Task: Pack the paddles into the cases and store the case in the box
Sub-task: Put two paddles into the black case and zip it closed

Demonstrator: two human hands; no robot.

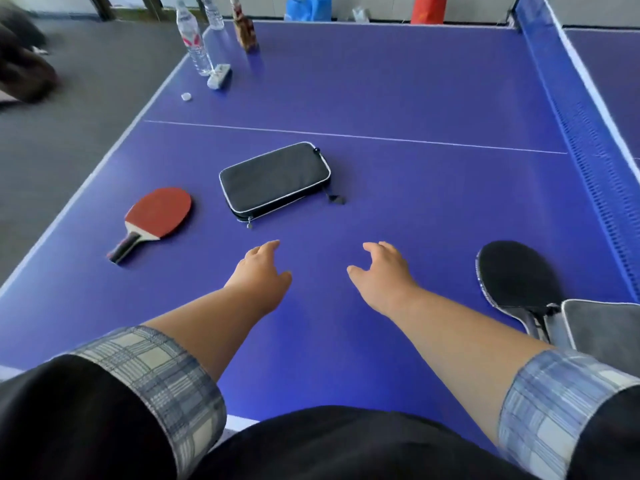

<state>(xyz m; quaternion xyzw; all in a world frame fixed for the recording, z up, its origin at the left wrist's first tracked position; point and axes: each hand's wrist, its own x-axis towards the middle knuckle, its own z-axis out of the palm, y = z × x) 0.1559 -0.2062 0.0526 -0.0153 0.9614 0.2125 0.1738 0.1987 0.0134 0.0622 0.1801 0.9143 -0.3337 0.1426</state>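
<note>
A black rectangular case with white piping lies zipped shut on the blue table, just past my hands. A red paddle with a dark handle lies flat to its left. At the right, a black round paddle case rests beside a grey case at the table's near right edge. My left hand and my right hand hover over the table short of the black case, fingers apart, holding nothing.
Two water bottles, a brown bottle, a small white object and a bottle cap stand at the far left corner. The blue net runs along the right. Grey floor lies to the left.
</note>
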